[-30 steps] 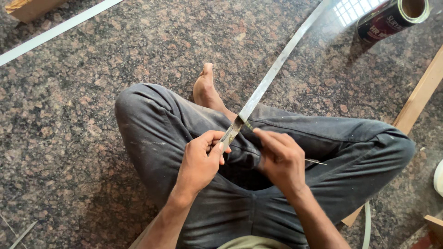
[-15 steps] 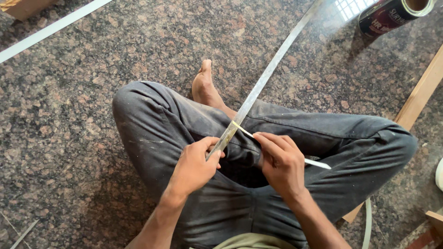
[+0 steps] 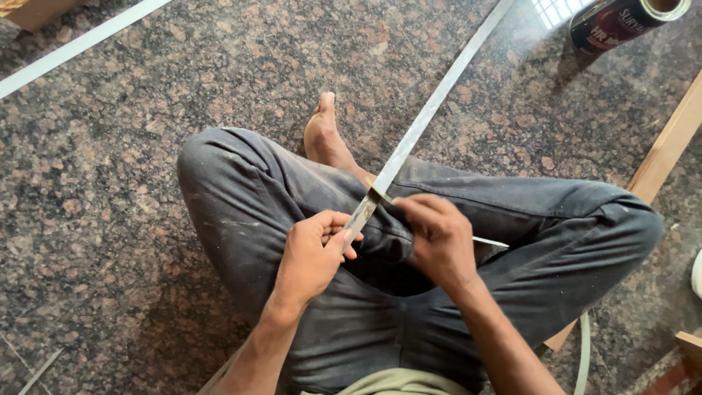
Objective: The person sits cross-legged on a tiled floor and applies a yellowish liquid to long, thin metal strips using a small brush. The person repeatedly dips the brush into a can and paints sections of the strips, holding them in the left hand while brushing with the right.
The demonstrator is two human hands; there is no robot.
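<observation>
Running from the lap up and away across the floor, a long, thin pale strip [image 3: 431, 110] lies at a slant above the crossed legs [image 3: 307, 190] of a person seated on speckled granite floor [image 3: 110, 146]. Its near end sits in the left hand [image 3: 311, 252], whose grip is closed around it, thumb pressed on top and fingers curled beneath, apparently to keep the strip steady and level. The right hand [image 3: 439, 238] is closed too, pinching a slim, flat blade-like tool [image 3: 486, 241] whose tip meets the strip's edge just beyond the left thumb; the tool's tail pokes out past the heel of the hand towards the right knee. Both wrists are bent inward over the lap, forearms angled in from the bottom of the view, elbows out of sight. A bare foot [image 3: 325, 135] shows beside the strip, just beyond the knees. Further out, a dark can [image 3: 621, 22] lies on its side at the top right, a wooden batten [image 3: 669, 150] runs along the right edge, and a second white strip [image 3: 80, 44] crosses the top left corner.
</observation>
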